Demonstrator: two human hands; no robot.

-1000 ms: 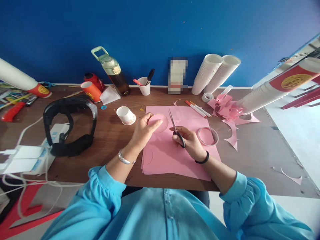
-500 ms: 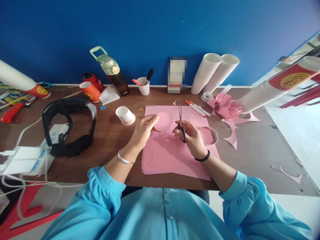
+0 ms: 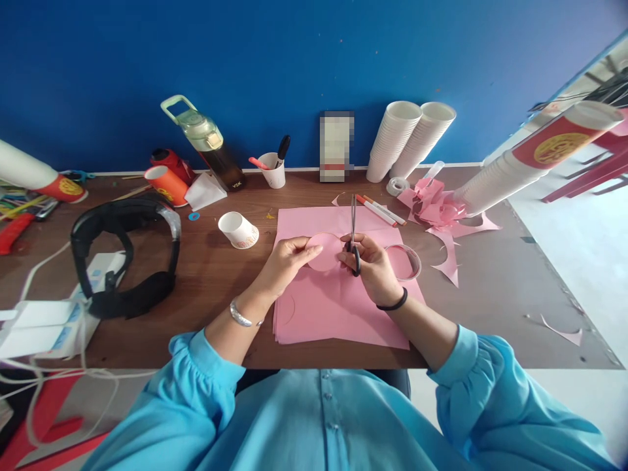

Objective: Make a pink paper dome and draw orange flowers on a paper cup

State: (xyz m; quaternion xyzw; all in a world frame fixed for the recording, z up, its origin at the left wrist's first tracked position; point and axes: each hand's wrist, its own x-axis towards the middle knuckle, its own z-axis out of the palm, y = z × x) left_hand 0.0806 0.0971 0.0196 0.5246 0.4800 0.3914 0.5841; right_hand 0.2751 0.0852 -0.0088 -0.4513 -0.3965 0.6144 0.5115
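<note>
Since the earlier frames, the hands have drawn together: the pink paper disc (image 3: 324, 252) has come slightly nearer the person, and the gap between it and the right hand (image 3: 375, 265) has closed. The left hand (image 3: 289, 261) grips the disc at its left edge, thumb on top and fingers beneath. The right hand is closed round the black handles of the scissors (image 3: 354, 243), whose blades point to the far side, almost together, just beside the disc's right edge. The right fingertips are at that edge too; whether they touch it cannot be told.

The disc is held above the middle of the pink paper sheets (image 3: 338, 307), stacked on the brown table (image 3: 235, 275). A wide tape roll (image 3: 417, 261) lies by the right hand at the sheets' right edge, and two orange-tipped markers (image 3: 380, 212) lie across their far right corner. Pink paper scraps (image 3: 434, 203) are heaped farther right, near a small tape roll (image 3: 397, 187) and two upright stacks of white cups (image 3: 395, 137). To the left of the sheets stands a single paper cup (image 3: 240, 232); beyond it, a cup holding pens (image 3: 275, 175) is near the tall bottle (image 3: 216, 154).
</note>
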